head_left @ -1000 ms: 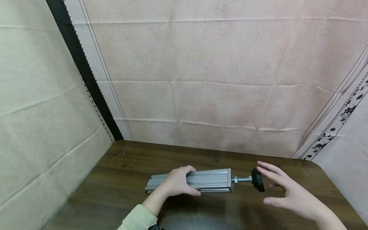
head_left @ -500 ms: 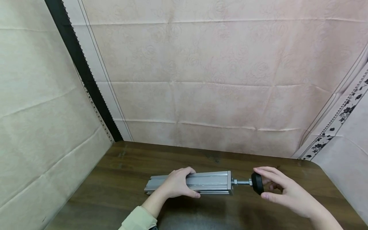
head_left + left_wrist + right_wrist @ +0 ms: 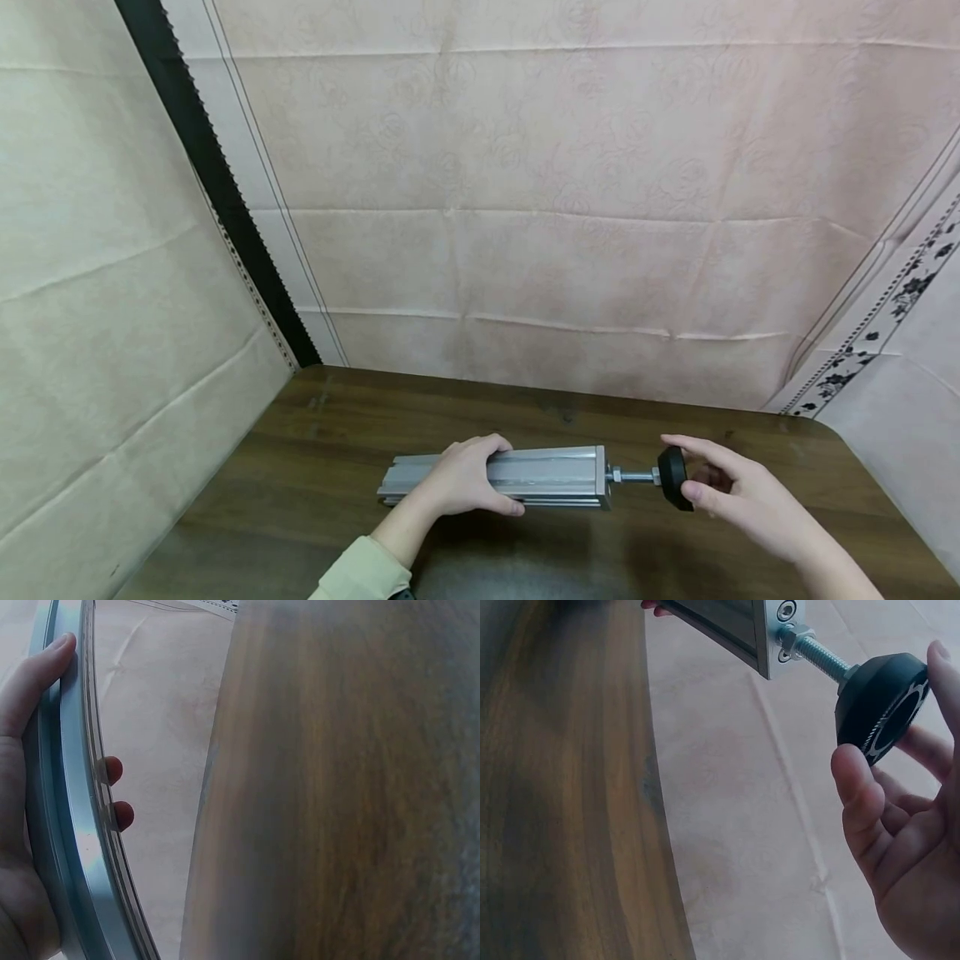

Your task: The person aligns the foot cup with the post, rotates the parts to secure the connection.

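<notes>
My left hand (image 3: 463, 482) grips a silver aluminium extrusion profile (image 3: 553, 475) that lies crosswise above the table. In the left wrist view, the thumb presses one face of it and two fingertips (image 3: 124, 816) show past the far edge. From the profile's right end plate (image 3: 781, 666), which bears socket screws, a threaded rod (image 3: 825, 658) with a hex nut (image 3: 798, 636) sticks out. At the rod's end sits a round black levelling foot (image 3: 673, 478). My right hand (image 3: 742, 493) pinches this foot by its rim between thumb and fingers.
A dark brown wooden table (image 3: 315, 517) with rounded corners lies beneath the hands. Creased pale cloth (image 3: 525, 208) hangs behind it, with more cloth at both sides. A black strip (image 3: 232, 200) runs down the left corner.
My right hand has come in from the right and closed its thumb and fingers on the levelling foot's rim. The left hand and the profile have stayed nearly where they were.
</notes>
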Demonstrator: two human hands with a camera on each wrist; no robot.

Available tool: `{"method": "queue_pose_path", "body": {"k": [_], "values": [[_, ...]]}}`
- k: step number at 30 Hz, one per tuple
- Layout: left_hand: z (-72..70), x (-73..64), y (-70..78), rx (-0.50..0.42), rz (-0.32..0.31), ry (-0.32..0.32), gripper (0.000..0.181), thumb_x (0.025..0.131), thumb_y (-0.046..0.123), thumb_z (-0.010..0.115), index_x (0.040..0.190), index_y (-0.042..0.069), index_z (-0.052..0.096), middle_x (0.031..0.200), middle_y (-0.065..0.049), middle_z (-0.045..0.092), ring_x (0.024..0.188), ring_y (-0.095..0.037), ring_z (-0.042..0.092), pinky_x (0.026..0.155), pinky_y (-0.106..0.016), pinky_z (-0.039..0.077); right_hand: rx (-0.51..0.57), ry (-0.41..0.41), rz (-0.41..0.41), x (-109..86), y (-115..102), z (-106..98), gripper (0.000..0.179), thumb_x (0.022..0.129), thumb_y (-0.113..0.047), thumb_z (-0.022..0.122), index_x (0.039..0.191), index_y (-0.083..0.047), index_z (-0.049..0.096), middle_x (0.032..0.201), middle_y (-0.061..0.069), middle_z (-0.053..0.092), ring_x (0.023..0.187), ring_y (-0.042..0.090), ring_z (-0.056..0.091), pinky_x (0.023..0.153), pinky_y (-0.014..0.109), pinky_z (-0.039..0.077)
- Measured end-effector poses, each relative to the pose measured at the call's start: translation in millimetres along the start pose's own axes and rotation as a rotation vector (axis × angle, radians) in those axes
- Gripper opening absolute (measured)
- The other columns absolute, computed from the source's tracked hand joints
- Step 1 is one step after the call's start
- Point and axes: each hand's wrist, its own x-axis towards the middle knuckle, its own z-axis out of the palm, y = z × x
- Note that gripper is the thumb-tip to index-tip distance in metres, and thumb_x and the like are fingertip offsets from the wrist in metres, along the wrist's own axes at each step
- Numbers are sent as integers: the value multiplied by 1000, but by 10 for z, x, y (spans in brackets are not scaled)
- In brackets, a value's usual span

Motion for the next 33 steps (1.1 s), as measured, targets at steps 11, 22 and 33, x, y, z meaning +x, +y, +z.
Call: {"method": "queue_pose_path", "body": {"k": [11,22,33], "values": [[-2,15,11,37,7,-19,73,58,62,77,116,22,58,112,7,59,103,-13,53,90,-41,38,7,-69,36,-23,40,-17,34,95,-10,52,128,-17,49,85,-6,59,70,10,57,55,26,45],[-7,28,8,36,16,7,71,58,58,79,115,21,58,113,7,60,103,-12,54,92,-42,37,186,-164,-294,-47,125,24,90,73,13,72,144,7,18,147,2,22,108,11,57,83,20,46],[19,6,-7,36,19,12,72,58,59,78,116,20,58,113,7,60,102,-11,54,91,-40,36,47,-14,-255,-38,35,57,71,74,10,72,137,-3,43,122,-3,50,75,10,62,60,22,47]]}}
